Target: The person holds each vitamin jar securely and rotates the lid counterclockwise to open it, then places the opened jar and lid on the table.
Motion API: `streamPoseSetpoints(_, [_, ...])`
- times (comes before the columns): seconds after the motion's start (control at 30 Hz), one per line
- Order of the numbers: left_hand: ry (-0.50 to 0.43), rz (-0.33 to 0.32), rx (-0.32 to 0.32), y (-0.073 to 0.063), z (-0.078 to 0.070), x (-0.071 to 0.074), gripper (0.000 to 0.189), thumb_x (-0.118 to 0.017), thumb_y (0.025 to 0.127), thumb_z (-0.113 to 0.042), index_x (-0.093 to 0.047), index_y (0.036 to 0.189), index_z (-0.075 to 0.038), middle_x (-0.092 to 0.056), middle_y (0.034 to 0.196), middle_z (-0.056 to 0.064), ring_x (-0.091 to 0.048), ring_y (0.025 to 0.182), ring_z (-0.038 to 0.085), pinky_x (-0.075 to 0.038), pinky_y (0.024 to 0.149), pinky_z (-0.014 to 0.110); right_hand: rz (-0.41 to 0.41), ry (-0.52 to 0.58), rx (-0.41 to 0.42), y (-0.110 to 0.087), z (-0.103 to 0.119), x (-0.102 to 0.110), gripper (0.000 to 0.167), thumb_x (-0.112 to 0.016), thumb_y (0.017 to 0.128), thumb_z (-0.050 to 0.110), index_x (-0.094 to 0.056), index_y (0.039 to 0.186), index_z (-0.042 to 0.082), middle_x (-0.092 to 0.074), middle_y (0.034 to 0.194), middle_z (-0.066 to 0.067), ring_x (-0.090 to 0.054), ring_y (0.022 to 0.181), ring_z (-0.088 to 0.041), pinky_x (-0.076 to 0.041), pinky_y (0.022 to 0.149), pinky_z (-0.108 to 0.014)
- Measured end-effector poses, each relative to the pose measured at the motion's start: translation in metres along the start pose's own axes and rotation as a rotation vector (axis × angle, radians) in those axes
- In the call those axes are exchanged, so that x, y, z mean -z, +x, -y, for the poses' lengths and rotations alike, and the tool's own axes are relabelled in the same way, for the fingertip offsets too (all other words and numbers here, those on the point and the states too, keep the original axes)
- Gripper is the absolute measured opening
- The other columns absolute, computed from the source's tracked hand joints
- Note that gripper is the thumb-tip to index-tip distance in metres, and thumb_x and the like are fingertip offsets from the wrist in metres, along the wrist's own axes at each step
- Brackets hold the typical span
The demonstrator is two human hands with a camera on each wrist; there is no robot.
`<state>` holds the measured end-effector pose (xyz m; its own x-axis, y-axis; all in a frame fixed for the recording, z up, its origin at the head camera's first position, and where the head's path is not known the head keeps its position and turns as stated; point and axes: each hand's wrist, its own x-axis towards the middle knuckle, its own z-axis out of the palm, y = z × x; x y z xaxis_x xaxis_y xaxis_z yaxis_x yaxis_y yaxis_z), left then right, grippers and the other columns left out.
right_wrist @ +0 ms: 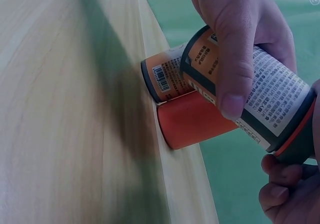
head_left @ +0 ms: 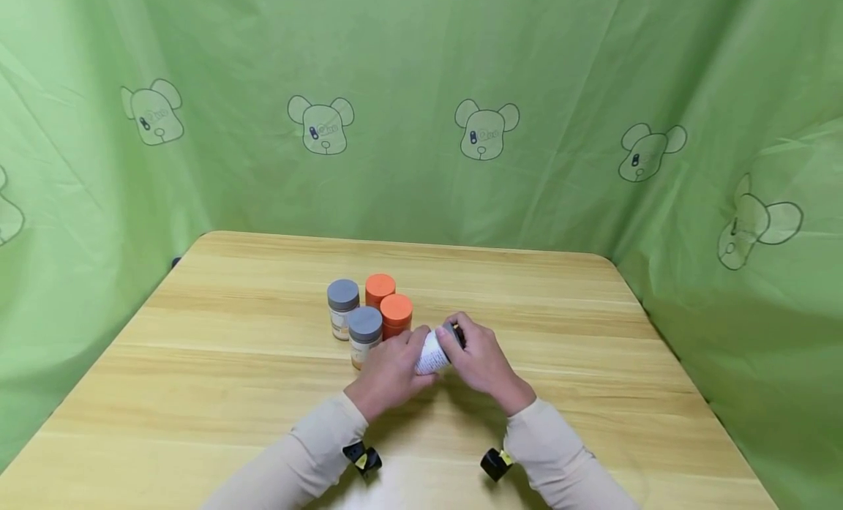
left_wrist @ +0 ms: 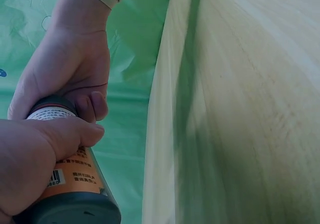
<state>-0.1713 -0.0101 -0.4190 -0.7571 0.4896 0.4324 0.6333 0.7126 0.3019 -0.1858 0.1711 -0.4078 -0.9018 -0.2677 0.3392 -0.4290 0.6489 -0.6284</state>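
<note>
A jar [head_left: 431, 356] with a white and orange label is tilted above the table between both hands. My left hand [head_left: 391, 371] holds it round the body, thumb across the label in the right wrist view. At the other end, my right hand [head_left: 482, 355] grips the dark grey lid [right_wrist: 296, 141], fingers curled about it. An orange-red band shows beside the lid in the right wrist view. The jar's dark base [left_wrist: 72, 209] faces the left wrist camera. Just beyond the left hand stands a grey-lidded jar [head_left: 365, 327], with an orange jar [head_left: 396, 312] close beside it.
Another grey-lidded jar [head_left: 343, 301] and a second orange jar [head_left: 380, 287] stand upright in the same cluster. The wood-grain table [head_left: 560, 305] reaches to a green curtain [head_left: 408, 195] printed with bear heads, hanging at the back and sides.
</note>
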Motion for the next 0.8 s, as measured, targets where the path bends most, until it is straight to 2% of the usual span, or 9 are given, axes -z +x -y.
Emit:
streamPoseSetpoints(0.53, [0.069,0.045,-0.008,0.0014,0.0011,0.0041,0.060,-0.080,0.080,-0.033,-0.050,0.122,-0.004,-0.062,0.092,0.009,-0.060,0.074,0.019,-0.052,0.063,0.033,-0.008,0.021,0.048,-0.0019,-0.0016,-0.0016,0.020,-0.051,0.101,0.026,-0.059,0.103,0.008,-0.060,0.085,-0.002,-0.054,0.071,-0.014,-0.046,0.061,-0.030])
streamPoseSetpoints(0.8, [0.073,0.066,-0.001,0.0012,0.0011,0.0061,0.061,-0.080,0.080,-0.033,-0.049,0.124,-0.004,-0.063,0.093,0.008,-0.060,0.075,0.018,-0.052,0.064,0.032,-0.016,0.024,0.067,-0.0026,-0.0025,-0.0023,0.019,-0.052,0.100,0.024,-0.059,0.105,0.007,-0.062,0.089,-0.004,-0.055,0.075,-0.014,-0.047,0.064,-0.031])
